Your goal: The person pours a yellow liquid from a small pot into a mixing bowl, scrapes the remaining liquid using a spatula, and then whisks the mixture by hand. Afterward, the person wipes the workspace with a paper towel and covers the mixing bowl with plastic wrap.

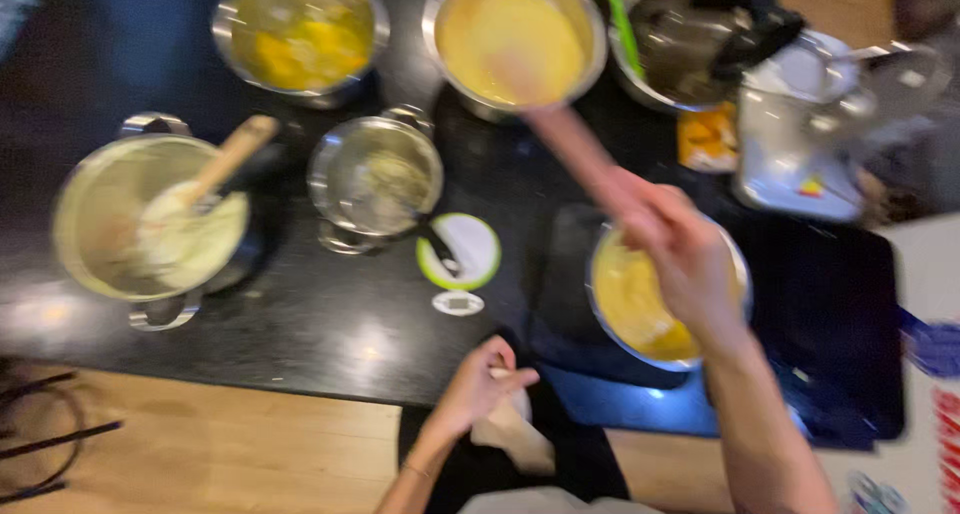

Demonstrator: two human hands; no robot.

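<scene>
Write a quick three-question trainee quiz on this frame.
1. True or false: the right hand holds a long pinkish wooden utensil.
2. Where does its tip rest? A) round steel bowl of yellow batter B) grey pot with pale dough
3. What does the left hand touch?

Key: 1 true. 2 A. 3 A pale cloth at the black counter's edge.

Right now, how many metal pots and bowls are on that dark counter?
6. A pot with a wooden spoon at left, a small pot mid-counter, three bowls along the back, and one bowl under the right hand. Others may lie outside the view.
</scene>
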